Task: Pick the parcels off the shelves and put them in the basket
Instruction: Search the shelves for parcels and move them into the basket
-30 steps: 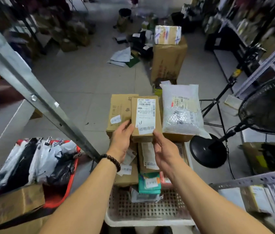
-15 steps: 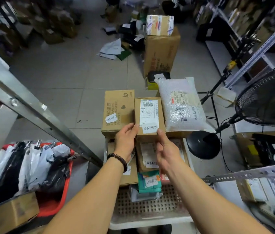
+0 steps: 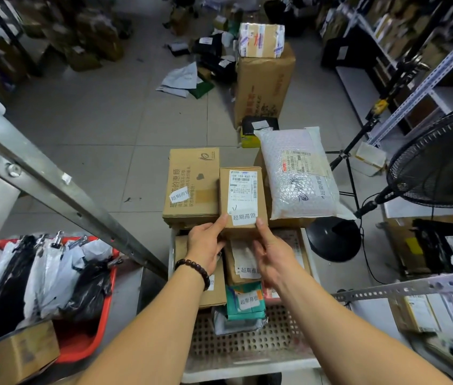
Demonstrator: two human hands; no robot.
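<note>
Small cardboard box (image 3: 243, 201), white label facing up, held over far end of white perforated basket (image 3: 247, 345). Left hand (image 3: 204, 243) grips its near-left corner, thumb on top. Right hand (image 3: 271, 254) pinches near-right corner, thumb on label edge, fingers curled beneath. Box sits between larger cardboard box (image 3: 192, 187) on left and bubble-wrap parcel (image 3: 300, 173) on right, touching or just beside both. Cannot tell whether it rests on pile. Green parcel (image 3: 244, 301) lies lower in basket. Red bin (image 3: 86, 337) of bagged parcels at left.

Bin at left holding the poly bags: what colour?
The bin is red, rim included. The head view shows it best, at lower left.
</note>
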